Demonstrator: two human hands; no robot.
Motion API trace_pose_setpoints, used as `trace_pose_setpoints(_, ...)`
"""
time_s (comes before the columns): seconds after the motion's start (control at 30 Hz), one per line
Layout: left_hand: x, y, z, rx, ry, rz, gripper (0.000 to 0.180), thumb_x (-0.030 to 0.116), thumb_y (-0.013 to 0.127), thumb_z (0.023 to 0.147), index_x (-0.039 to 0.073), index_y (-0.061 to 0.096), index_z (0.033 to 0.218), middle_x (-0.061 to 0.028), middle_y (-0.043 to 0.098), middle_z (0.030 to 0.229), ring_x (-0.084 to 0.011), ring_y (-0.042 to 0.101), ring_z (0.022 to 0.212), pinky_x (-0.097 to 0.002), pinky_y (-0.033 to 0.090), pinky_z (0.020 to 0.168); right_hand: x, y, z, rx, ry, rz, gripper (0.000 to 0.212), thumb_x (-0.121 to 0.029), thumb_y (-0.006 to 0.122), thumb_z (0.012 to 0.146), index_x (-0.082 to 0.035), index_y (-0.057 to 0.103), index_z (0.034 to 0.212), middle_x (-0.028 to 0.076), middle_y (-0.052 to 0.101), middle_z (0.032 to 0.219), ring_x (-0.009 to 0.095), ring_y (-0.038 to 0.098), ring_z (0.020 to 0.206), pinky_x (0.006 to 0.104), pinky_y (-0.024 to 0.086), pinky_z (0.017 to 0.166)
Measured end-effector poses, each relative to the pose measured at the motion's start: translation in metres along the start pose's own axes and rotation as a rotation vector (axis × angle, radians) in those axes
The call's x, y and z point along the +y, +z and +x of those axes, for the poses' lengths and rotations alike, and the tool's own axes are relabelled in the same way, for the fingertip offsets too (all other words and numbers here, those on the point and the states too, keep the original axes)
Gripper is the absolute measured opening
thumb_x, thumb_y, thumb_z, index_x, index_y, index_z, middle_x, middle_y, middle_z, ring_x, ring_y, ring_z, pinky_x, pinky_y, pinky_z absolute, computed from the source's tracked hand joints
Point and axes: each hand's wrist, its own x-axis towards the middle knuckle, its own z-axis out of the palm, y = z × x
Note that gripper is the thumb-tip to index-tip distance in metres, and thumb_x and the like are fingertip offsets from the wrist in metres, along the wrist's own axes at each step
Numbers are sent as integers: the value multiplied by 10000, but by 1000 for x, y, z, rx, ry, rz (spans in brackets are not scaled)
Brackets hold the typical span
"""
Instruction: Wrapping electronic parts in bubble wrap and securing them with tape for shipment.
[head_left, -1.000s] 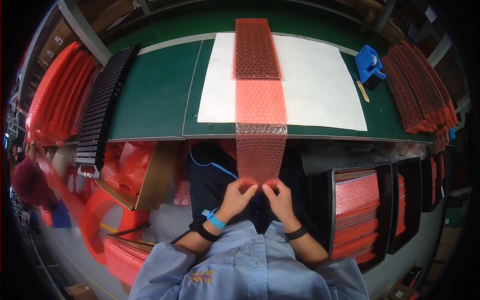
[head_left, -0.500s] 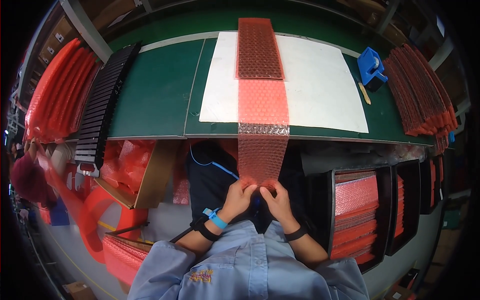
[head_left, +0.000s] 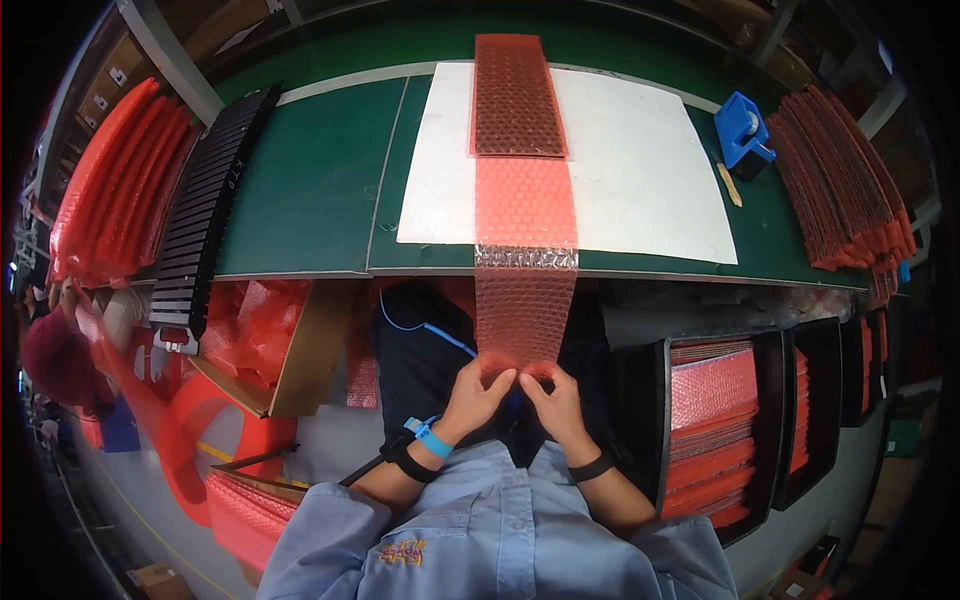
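A long strip of red bubble wrap [head_left: 526, 203] runs from the table over its near edge toward my body. Its far part covers a dark flat rectangular piece [head_left: 518, 105], which lies on a white sheet [head_left: 640, 160]. My left hand [head_left: 477, 402] pinches the near end of the strip at its left corner. Beside it, my right hand [head_left: 553, 402] pinches the same end at the right corner, thumbs almost meeting. Between the table edge and my fingers the strip hangs stretched out. A blue strap [head_left: 428, 437] circles my left wrist.
On the green table [head_left: 310, 180] stand a black slotted rack [head_left: 215, 200], red bubble-wrap pouches [head_left: 120, 190] at left, a blue tape dispenser [head_left: 743, 135], a small yellowish knife-like tool [head_left: 729, 186] and a wrapped stack [head_left: 840, 180] at right. Black bins [head_left: 725, 430] hold wrapped pieces below. A person [head_left: 62, 345] is at far left.
Almost nothing differs. Both hands keep their pinch on the strip's near end, and the strip has shifted only very slightly.
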Motion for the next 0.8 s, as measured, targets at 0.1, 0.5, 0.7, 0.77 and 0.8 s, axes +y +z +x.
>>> trace_pose_setpoints(0.1,-1,-1,0,-3,-21,14,99,64,613,924,-14,627,982,-28,656,910,-87,578,815,-245,481,726,1,0,-1,4,0,5,180,-136,667,859,1,642,973,128,669,946,254,646,869,332,491,788)
trace_pose_setpoints(0.5,-4,-2,-1,1,-56,26,89,66,617,925,-13,632,963,-20,657,888,-84,582,804,-244,483,723,-3,5,-3,9,-37,-63,154,-128,658,873,-4,628,961,100,664,887,185,620,823,295,486,759)
trace_pose_setpoints(0.7,4,-2,-2,47,-33,-50,152,83,636,892,-13,620,1009,-54,657,905,-109,594,822,-252,478,750,-6,1,-1,26,10,29,231,-134,654,878,6,615,1058,123,685,962,215,648,887,322,494,815)
trace_pose_setpoints(0.77,8,-4,-2,43,-33,-83,169,79,631,898,-13,609,1038,-42,650,931,-101,588,847,-247,473,774,-5,0,-1,29,15,38,247,-125,657,877,9,609,1078,118,692,966,195,647,891,314,494,824)
trace_pose_setpoints(0.8,9,-5,-2,41,-33,-100,178,77,629,901,-13,604,1053,-37,647,944,-96,584,860,-244,471,786,-5,1,-1,31,18,43,256,-121,658,876,11,606,1089,115,695,968,185,647,893,310,494,829)
